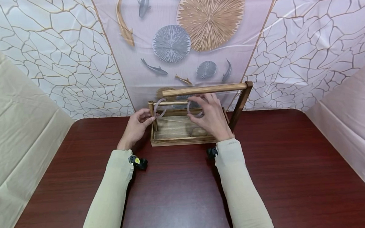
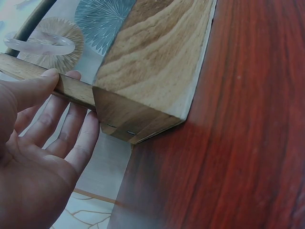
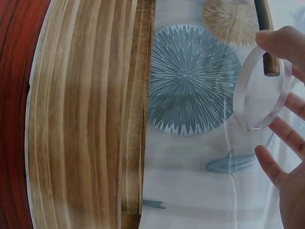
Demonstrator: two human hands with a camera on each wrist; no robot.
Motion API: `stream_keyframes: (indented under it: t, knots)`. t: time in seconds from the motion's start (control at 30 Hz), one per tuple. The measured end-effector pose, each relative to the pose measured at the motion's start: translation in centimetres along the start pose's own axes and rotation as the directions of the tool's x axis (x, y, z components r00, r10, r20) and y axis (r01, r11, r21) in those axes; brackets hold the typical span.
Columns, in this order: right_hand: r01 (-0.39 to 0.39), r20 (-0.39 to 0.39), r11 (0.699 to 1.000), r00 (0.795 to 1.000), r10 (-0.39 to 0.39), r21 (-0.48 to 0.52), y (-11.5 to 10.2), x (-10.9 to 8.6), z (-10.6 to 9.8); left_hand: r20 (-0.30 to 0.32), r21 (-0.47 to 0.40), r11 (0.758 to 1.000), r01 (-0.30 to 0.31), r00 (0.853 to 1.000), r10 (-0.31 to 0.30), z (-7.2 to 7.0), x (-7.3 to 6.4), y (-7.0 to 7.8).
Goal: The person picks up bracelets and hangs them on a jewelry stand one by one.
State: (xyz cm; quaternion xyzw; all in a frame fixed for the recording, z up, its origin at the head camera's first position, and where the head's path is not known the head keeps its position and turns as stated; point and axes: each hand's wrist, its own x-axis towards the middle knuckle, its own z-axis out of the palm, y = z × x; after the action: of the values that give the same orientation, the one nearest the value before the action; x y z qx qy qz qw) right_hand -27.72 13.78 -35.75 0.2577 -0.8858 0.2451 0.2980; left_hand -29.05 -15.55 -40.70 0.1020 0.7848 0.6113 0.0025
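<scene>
A wooden bracelet stand (image 1: 184, 140) with a shallow tray base stands at the far side of the table. My left hand (image 1: 135, 127) grips its short left post (image 1: 151, 108), thumb on one side and fingers behind. One pale translucent bangle (image 1: 156, 110) hangs on the lower bar (image 1: 177, 103) near that post. With thumb and fingers, my right hand (image 1: 213, 117) pinches a second pale bangle (image 3: 240, 95) at the lower bar's free end. In the right wrist view, the bar's tip (image 3: 271, 67) shows inside this ring.
Above my right hand runs the stand's upper bar (image 1: 206, 89), carried by a tall right post (image 1: 241, 104). The dark red table (image 1: 180, 196) extends in front. Close behind the stand hangs a patterned cloth backdrop (image 1: 136, 68), and plain cloth (image 1: 21, 119) borders the left side.
</scene>
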Motion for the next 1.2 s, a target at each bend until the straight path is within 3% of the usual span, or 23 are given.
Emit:
stream_keyframes:
  t: [0.23, 0.5, 1.2]
  knots:
    - [0.022, -0.014, 1.000, 1.000, -0.021, 0.011, -0.4, 0.0, 0.4, -0.014, 0.028, 0.999, 0.015, 1.000, -0.014, 0.0, -0.2, 0.2]
    - [0.046, -0.034, 0.999, 0.998, -0.045, 0.017, -0.5, 0.2, 0.8, 0.006, -0.001, 1.000, -0.010, 1.000, 0.010, 0.0, -0.2, 0.3]
    - [0.024, 0.021, 1.000, 0.999, -0.024, 0.001, -1.2, 0.4, 1.3, -0.003, -0.001, 1.000, -0.019, 1.000, 0.019, 0.0, -0.1, -0.1]
